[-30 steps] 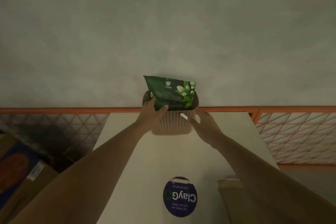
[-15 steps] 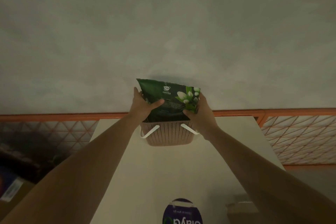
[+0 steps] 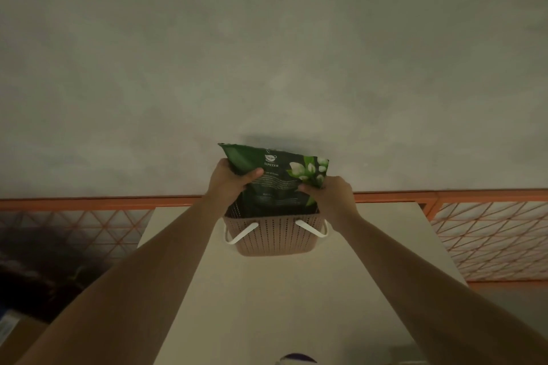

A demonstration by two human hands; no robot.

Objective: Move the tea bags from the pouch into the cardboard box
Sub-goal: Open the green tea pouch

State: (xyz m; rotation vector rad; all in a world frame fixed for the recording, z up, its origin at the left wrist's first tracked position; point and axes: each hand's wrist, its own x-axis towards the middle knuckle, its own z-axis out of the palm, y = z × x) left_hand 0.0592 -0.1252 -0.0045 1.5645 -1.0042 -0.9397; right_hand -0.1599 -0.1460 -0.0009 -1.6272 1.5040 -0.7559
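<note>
Both hands, left hand (image 3: 229, 179) and right hand (image 3: 327, 195), pinch the pouch (image 3: 274, 179) above the basket (image 3: 274, 235); a snagged bottom edge could tip it.

1. The basket (image 3: 274, 234) is hiding the lower end of your pouch (image 3: 275, 178) behind its wall.
2. Your left hand (image 3: 229, 181) and right hand (image 3: 332, 195) are covering the pouch's side edges.
3. The pouch's small print is blurring beyond reading.
4. The bottom edge is cutting off a purple shape (image 3: 296, 358) on the counter (image 3: 267, 305).
5. Dark clutter (image 3: 35, 270) at your left is staying too dim to identify.
</note>
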